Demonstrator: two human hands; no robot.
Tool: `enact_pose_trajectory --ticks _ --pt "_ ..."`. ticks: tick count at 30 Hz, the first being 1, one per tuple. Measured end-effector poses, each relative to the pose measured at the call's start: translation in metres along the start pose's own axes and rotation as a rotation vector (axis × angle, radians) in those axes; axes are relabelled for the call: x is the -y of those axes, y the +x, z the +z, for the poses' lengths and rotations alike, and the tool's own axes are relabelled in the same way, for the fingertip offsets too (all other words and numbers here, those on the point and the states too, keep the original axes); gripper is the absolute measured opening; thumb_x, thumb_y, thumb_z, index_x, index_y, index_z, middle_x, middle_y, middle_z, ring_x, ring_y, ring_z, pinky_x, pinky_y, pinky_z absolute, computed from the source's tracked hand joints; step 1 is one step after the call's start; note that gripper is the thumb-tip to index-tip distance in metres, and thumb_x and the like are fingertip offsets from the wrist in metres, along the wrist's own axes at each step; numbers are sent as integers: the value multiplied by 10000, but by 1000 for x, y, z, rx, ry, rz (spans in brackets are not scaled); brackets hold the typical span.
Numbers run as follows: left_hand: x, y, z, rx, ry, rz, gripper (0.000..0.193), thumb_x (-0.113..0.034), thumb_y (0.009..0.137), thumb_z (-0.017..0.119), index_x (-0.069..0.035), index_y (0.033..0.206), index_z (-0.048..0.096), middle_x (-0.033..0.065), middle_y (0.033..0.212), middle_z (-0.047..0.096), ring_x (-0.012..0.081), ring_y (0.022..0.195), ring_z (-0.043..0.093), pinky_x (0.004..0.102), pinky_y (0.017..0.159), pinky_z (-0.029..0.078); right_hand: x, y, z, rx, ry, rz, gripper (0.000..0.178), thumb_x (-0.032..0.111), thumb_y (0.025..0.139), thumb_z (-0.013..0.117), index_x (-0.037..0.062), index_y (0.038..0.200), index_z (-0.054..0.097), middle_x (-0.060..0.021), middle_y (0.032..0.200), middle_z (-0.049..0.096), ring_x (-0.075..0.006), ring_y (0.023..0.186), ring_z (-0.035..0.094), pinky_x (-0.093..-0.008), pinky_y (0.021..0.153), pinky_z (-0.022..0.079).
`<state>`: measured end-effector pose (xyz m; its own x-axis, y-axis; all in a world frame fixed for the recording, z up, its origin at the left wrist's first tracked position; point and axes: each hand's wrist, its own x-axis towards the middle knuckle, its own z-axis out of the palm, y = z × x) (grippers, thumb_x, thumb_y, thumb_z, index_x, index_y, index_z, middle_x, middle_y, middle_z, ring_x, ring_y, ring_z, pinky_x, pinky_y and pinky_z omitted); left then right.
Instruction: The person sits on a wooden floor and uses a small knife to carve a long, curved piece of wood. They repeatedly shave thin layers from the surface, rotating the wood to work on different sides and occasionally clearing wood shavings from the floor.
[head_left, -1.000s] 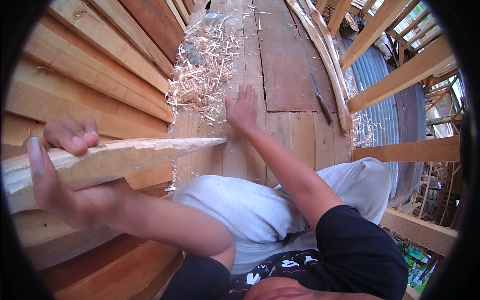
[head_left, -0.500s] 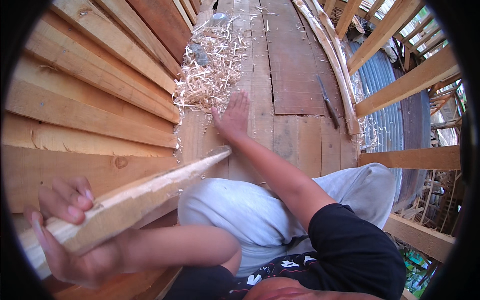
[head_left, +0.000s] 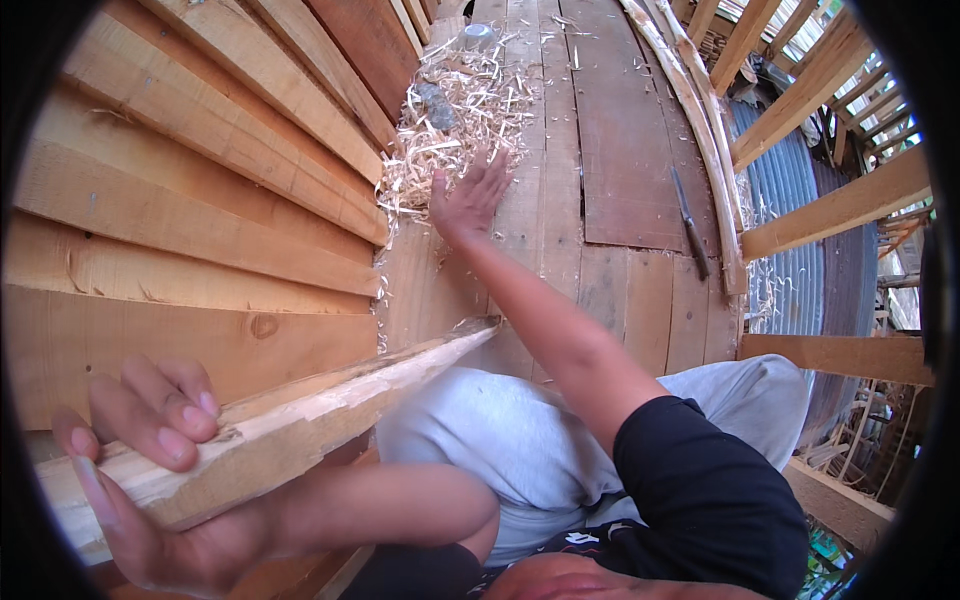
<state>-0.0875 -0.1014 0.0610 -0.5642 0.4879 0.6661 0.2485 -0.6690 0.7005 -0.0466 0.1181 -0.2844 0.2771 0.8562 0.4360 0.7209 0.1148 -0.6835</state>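
1 rough timber (head_left: 325,415) I see in the left hand (head_left: 152,418), fingers curled around it. Right hand (head_left: 468,208), fingers slightly spread, is at the wood shavings' (head_left: 475,100) edge.

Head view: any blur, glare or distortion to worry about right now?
Head view: dark round rim cuts off the corners, and edges near it look bent. Head view: daylight through the slats at upper right looks close to washed out. Head view: left hand on the tapered timber looks slightly soft, motion or focus unclear; knife outline reads fine.
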Motion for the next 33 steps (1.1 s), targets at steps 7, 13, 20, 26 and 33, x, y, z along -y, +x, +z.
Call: enact_pose_trajectory --ticks 7,13,20,26,33 --pt "-9 -3 -7 74 -21 -19 228 -260 862 459 -38 913 480 42 641 387 135 607 359 271 601 315 -58 20 -76 402 235 -698 568 269 919 506 7 1377 296 -275 1475 232 -428 1387 212 -528 1145 139" --pt "-12 -8 -7 29 25 -6 256 -259 867 454 -21 951 494 46 652 390 134 621 359 270 602 313 -104 -11 -134 1214 245 -1426 573 406 970 369 140 1468 273 -144 1544 206 -301 1437 169 -498 1171 104" --pt "-9 -6 -8 61 37 -18 285 -270 865 453 -10 968 508 45 651 393 138 623 362 267 604 309 -112 13 -89 1041 119 -1437 627 533 962 313 152 1459 336 -115 1531 265 -283 1425 213 -474 1173 110" --pt "-10 0 -10 192 3 -53 289 -269 860 449 -11 975 511 43 652 406 134 616 371 264 594 312 -79 68 -86 1075 -73 -1352 429 311 918 499 -21 1188 519 -159 1111 557 -290 1066 531 -437 939 410" --pt "-5 -3 0 114 33 -6 270 -269 853 453 -26 966 483 42 652 418 132 602 378 268 588 332 -75 1 -87 1120 404 -1605 484 314 938 439 71 1356 448 -154 1430 408 -297 1342 365 -465 1126 255"
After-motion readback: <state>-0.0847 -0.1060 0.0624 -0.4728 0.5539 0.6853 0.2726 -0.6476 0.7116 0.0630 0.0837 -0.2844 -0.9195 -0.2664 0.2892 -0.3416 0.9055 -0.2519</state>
